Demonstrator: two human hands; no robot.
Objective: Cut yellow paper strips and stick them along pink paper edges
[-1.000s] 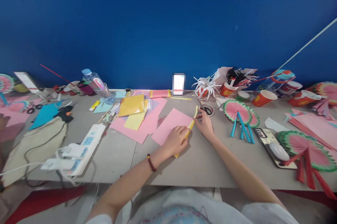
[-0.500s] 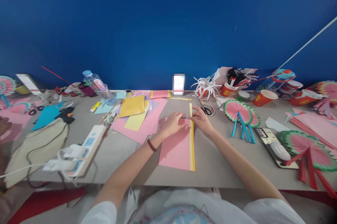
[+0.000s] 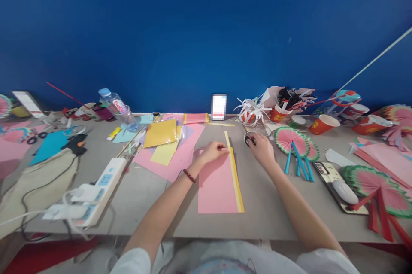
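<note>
A pink paper sheet (image 3: 217, 190) lies on the table in front of me, with a yellow paper strip (image 3: 236, 179) along its right edge. The strip's pale upper end sticks out past the sheet's top. My left hand (image 3: 214, 153) rests over the top of the sheet, its fingers curled together with the tips at the strip. What they pinch, if anything, is hidden. To the right of the sheet, my right hand (image 3: 262, 151) is closed on the black handles of the scissors (image 3: 248, 139). A roll of clear tape (image 3: 266, 130) lies just behind that hand.
Pink and yellow papers (image 3: 180, 171) and a power strip (image 3: 104, 188) are at left, with a water bottle (image 3: 119, 108) behind. Pleated paper fans (image 3: 291, 143), a phone with a mouse (image 3: 345, 191) on it and paper cups (image 3: 324, 126) stand to the right.
My right hand has left the yellow strip, moved right and taken hold of the scissors. My left hand stays by the strip, whose upper end now leans left.
</note>
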